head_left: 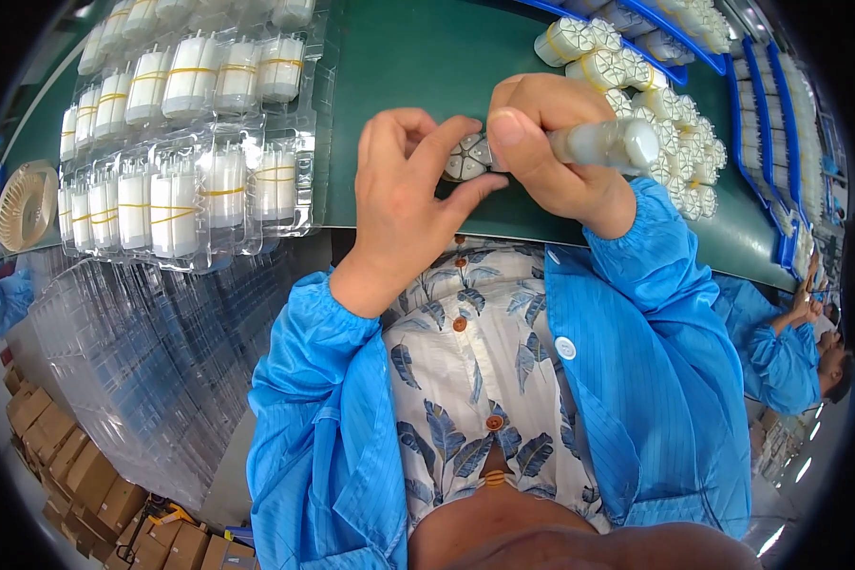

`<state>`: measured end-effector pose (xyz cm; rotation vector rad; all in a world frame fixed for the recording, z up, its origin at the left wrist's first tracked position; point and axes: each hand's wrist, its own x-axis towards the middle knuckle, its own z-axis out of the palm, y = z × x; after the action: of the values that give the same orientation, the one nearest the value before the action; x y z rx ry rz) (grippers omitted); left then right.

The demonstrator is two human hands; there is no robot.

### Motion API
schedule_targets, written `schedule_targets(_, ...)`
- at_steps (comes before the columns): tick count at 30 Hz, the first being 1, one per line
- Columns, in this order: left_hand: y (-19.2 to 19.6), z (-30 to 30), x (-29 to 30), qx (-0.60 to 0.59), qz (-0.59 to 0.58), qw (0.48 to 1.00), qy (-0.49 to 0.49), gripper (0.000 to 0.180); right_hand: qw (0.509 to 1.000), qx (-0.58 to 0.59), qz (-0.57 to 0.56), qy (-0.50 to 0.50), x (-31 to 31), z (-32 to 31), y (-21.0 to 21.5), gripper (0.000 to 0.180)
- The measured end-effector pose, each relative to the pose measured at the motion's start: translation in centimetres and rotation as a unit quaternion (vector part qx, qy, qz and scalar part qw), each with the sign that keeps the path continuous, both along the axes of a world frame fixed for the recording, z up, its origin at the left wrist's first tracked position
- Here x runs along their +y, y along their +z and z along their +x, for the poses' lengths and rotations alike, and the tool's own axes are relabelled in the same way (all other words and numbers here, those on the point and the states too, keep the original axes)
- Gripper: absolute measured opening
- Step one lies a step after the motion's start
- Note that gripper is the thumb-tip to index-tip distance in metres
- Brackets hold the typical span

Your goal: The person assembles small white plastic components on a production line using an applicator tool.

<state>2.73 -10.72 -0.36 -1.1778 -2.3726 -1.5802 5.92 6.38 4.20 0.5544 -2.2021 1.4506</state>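
My left hand (pixel 397 185) is closed, thumb and index finger gripping the sides of a round bundle of white wedge-ended pieces (pixel 466 160) at the green table's near edge. In my right hand (pixel 562 142) is a small translucent bottle (pixel 608 144), its rounded white end pointing right and its other end toward the bundle. Fingers hide the bottle's tip, so I cannot tell whether it touches the bundle. Many similar bundles (pixel 679 142) lie massed beyond my right hand. To the left, a clear plastic tray (pixel 323 123) holds rows of white bundles with yellow rubber bands.
Blue bins (pixel 739 123) with more white pieces line the right side. At the far left sits a round ribbed basket (pixel 27 204). Stacked clear trays (pixel 161 361) and cardboard boxes (pixel 90 475) stand below the table. A co-worker's blue sleeve (pixel 784 366) shows at right.
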Motion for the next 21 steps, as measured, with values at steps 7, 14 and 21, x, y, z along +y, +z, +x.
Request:
schedule_targets(7, -0.5, -0.3, -0.4, -0.013, 0.022, 1.000, 0.012, 0.060, 0.992, -0.036, -0.121, 0.024, 0.8, 0.4, 1.9, 0.020)
schedule_targets(14, -0.4, -0.3, -0.5, -0.047, 0.062, 0.997, -0.008, 0.057, 0.997, -0.046, -0.061, 0.011, 0.3, -0.5, 0.2, 0.021)
schedule_targets(21, -0.1, -0.8, -1.0, -0.018, -0.016, 0.999, -0.027, 0.056, 0.996, -0.067, -0.065, -0.006, 0.3, 0.0, 0.3, 0.024)
